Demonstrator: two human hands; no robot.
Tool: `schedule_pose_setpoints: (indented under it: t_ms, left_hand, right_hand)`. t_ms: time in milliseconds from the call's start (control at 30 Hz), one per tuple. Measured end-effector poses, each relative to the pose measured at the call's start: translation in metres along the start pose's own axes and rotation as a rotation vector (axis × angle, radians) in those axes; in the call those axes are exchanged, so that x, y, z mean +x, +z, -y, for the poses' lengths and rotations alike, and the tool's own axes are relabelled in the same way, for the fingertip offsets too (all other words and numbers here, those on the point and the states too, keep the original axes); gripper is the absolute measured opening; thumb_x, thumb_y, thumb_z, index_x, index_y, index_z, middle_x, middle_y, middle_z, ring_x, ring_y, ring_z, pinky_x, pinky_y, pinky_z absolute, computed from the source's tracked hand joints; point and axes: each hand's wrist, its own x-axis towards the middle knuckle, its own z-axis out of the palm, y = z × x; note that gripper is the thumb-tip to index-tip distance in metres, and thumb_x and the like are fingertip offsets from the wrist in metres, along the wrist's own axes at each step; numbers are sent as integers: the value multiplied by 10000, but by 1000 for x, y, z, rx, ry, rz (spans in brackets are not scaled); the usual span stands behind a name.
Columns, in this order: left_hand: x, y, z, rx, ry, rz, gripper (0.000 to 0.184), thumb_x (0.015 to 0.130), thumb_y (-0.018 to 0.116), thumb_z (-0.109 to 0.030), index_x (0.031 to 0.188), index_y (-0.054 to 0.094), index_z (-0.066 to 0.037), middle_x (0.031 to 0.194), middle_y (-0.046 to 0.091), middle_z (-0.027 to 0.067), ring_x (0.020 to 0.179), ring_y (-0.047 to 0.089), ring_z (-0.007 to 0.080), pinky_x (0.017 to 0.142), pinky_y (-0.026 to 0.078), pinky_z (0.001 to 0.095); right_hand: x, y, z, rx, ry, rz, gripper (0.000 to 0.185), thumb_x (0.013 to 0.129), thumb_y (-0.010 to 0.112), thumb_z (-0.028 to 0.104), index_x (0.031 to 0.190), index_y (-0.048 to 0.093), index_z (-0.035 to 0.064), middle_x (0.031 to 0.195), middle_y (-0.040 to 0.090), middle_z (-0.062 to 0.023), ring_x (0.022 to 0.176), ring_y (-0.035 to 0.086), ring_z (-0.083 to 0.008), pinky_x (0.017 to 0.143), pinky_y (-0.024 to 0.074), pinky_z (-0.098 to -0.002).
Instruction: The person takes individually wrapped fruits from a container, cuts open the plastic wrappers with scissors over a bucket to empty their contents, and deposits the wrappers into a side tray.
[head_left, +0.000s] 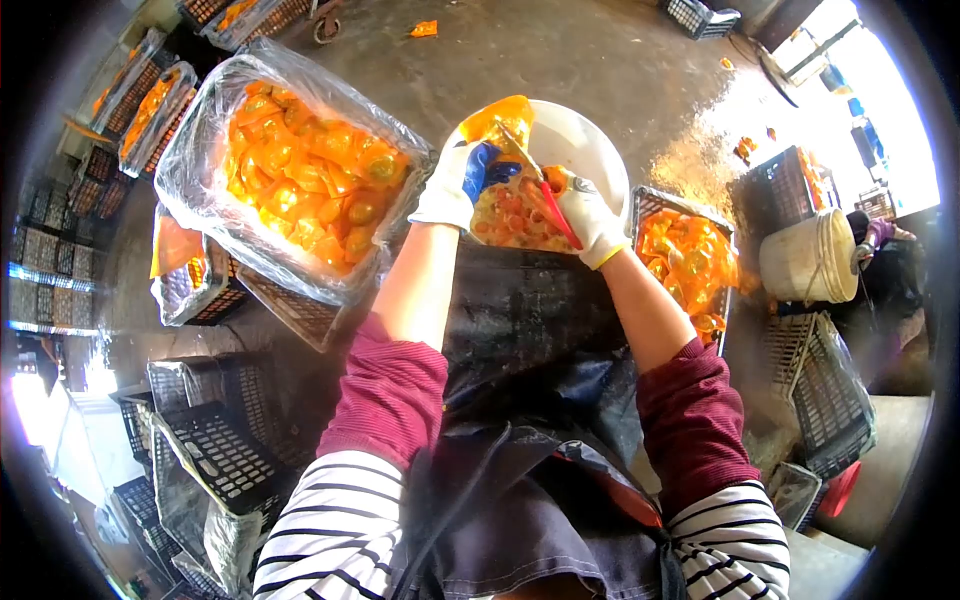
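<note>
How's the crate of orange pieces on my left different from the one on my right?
The left crate has clear plastic draped over its rim; the right crate shows its dark rim.
The left crate looks much larger in this view; the right crate looks smaller and narrower, partly behind your right forearm.
Both hold heaped, glossy orange pieces.

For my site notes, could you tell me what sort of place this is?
Probably a food-processing workshop: stacked black crates, a plastic-lined crate of orange pieces, and red-handled scissors over a white basin.
</note>
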Motion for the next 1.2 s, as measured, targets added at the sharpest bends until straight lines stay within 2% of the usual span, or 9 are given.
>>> schedule_pose_setpoints:
  t_ms: [167,233,333,400,567,667,933,1067,1200]
  left_hand:
    - [-7,6,-5,151,-81,-65,287,869,560,-87,1132,563,27,943,665,160,744,678,271,712,582,337]
    - [-2,-2,1,177,-94,-23,250,869,543,-116,1046,610,48,909,675,176,692,677,265,685,568,317]
    - [20,-31,9,801,54,-8,251,856,537,-125,1021,612,49,834,686,176,689,679,247,670,549,312]
    - [46,-64,38,1177,446,69,277,852,531,-151,992,606,76,794,689,167,700,681,223,670,531,305]
    - [10,-28,5,1648,454,-46,275,863,569,-159,1035,608,53,990,672,145,864,663,262,749,546,348]
    - [2,-6,5,-203,55,67,280,876,588,-159,1117,594,-16,1083,628,117,937,628,321,820,552,414]
    - [0,9,-2,154,22,-70,385,863,683,-215,1183,566,-37,1017,633,87,892,629,181,800,550,290]
    - [14,-3,11,202,122,-18,390,861,685,-222,1183,568,-36,1013,630,85,890,617,172,793,537,268]
    - [11,3,12,136,137,-8,356,874,656,-158,1185,571,-6,1030,642,95,887,624,189,772,538,285]
  right_hand:
    - [9,4,-23,74,-190,-39,264,839,693,224,1059,648,86,880,644,-47,793,566,-140,699,443,-275]
    - [13,4,-34,219,-108,11,279,838,694,217,1075,644,78,883,643,-48,798,568,-149,710,448,-279]
    - [2,-1,-13,96,-17,50,304,890,625,170,1154,600,24,980,642,-55,873,569,-135,787,460,-255]
    - [3,-1,-15,35,-40,64,310,919,583,148,1191,578,-1,1030,642,-62,920,568,-122,824,465,-240]
    - [15,2,-31,137,-95,71,285,929,541,129,1186,571,10,997,657,-115,874,622,-156,750,510,-265]
    - [-4,-7,3,372,155,177,281,930,525,130,1183,562,13,947,669,-158,762,662,-219,633,533,-300]
    - [2,-3,-7,413,151,184,299,915,539,137,1184,558,7,916,670,-163,723,671,-244,566,534,-308]
    - [4,-5,-8,457,163,158,282,899,547,101,1163,576,5,911,666,-140,756,670,-226,567,534,-306]
    - [4,-7,-16,514,116,100,293,859,650,217,1098,609,52,820,654,-87,645,636,-167,528,487,-280]
